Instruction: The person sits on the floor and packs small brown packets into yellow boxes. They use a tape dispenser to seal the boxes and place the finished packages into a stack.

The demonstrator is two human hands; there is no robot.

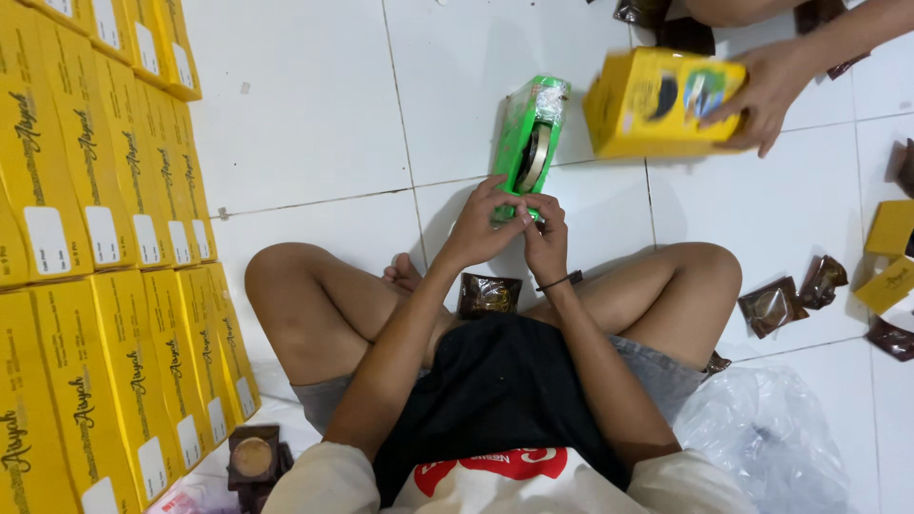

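Person sits cross-legged on white tile floor (314, 114). Left hand (479, 227) and right hand (546, 233) both grip near end of green tape dispenser (528, 143), fingers pinched at its tape. Small brown packet (489, 294) lies between the legs. Far right, another person's hand (773, 88) holds a yellow carton (657, 103). Stacked yellow boxes (105, 238) line the left.

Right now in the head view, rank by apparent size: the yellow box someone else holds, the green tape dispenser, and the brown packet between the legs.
1. Yellow box
2. Green tape dispenser, slightly smaller
3. Brown packet, clearly smallest
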